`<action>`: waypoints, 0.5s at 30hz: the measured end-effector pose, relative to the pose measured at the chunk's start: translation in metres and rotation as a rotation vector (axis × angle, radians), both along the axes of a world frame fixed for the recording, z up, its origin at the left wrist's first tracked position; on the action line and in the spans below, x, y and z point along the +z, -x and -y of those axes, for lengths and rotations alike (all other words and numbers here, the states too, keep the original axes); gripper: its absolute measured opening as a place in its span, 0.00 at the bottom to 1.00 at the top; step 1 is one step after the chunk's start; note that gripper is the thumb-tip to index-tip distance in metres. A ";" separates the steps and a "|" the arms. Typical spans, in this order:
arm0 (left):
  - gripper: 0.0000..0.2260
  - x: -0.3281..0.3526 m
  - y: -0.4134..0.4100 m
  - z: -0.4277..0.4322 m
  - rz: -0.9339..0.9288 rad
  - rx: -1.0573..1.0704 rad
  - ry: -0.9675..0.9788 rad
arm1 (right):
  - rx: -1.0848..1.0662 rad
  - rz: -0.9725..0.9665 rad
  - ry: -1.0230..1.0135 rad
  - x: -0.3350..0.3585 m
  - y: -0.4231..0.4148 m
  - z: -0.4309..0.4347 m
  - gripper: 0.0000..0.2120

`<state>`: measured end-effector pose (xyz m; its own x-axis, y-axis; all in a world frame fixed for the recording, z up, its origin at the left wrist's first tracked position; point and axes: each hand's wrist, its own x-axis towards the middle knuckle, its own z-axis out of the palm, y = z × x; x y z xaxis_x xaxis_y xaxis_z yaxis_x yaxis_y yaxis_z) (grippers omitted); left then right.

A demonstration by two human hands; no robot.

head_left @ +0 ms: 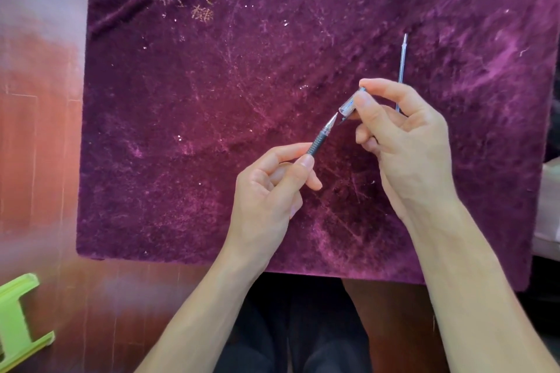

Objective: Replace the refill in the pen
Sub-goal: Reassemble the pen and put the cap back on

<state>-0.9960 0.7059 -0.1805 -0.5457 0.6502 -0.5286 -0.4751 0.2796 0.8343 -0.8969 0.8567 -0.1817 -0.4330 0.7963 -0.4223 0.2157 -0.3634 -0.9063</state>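
Observation:
My left hand [272, 191] grips a pen [322, 135] by its barrel, the dark ribbed grip and metal tip pointing up and to the right. Just beyond the tip, my right hand [403, 142] pinches the clear pen cap [350, 104] between thumb and forefinger, its open end facing the tip with a small gap between them. A thin refill [402, 60] lies on the purple cloth behind my right hand, its point facing away from me and its near end hidden by my fingers.
A purple velvet cloth [212, 100] covers the small table, with gold embroidery at the far left corner. Red-brown floor lies to the left, with a light green plastic stool [18, 321] at the lower left. My dark-trousered legs are under the table's near edge.

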 end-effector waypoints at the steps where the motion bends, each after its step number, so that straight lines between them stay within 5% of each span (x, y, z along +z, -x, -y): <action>1: 0.08 0.000 -0.001 -0.001 0.002 -0.008 0.000 | 0.004 -0.001 -0.009 0.001 -0.002 0.000 0.05; 15: 0.08 0.003 -0.009 -0.004 0.007 -0.044 -0.024 | 0.052 0.031 -0.149 0.005 -0.019 0.011 0.07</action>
<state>-0.9868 0.7104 -0.1772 -0.5124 0.6859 -0.5167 -0.4688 0.2807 0.8375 -0.8776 0.8455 -0.1764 -0.4634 0.8281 -0.3154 0.2597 -0.2134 -0.9418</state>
